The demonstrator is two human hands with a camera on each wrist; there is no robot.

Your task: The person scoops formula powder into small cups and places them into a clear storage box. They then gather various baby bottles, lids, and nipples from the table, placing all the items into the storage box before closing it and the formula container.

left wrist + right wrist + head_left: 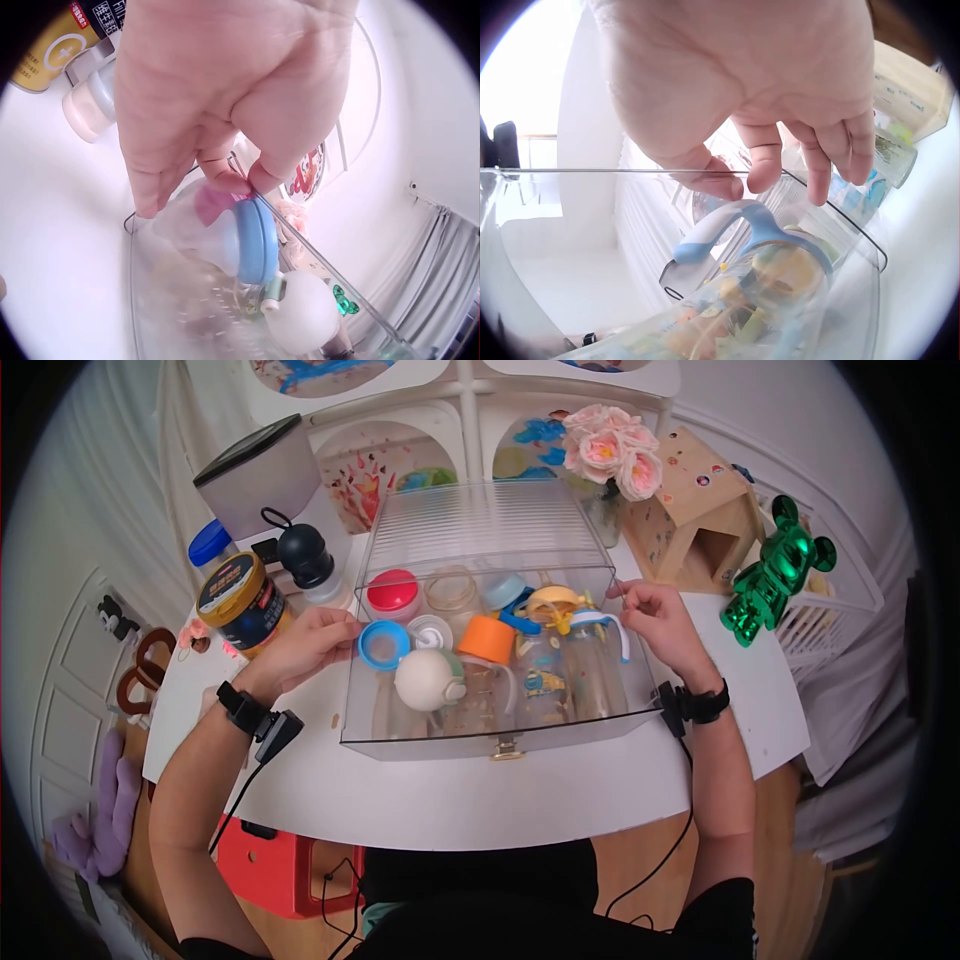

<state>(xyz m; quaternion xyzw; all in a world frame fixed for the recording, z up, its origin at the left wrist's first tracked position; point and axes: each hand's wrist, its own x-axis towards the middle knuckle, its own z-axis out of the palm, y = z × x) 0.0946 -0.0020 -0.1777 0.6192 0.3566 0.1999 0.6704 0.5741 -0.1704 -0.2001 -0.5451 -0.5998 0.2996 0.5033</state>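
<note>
A clear plastic box (430, 746) with a small front clasp sits on the white table, its ribbed panel (490, 520) at the back. My left hand (312, 645) pinches the box's left rim between thumb and finger. At the right rim, my right hand (660, 625) has its thumb and index finger pinching the edge, the other fingers hanging outside. Inside are several baby bottles, a blue ring cap (384, 645), a round white cap (424, 680), an orange cap (487, 640), a red lid (392, 592) and a blue-and-white handle (761, 225).
Left of the box stand a yellow-lidded tub (240, 605), a black-topped bottle (305, 555) and a grey bin-like container (262, 478). Pink flowers (612, 452), a small wooden house (700, 510) and a shiny green bear figure (780, 580) are behind and right. A red stool (265, 865) is below.
</note>
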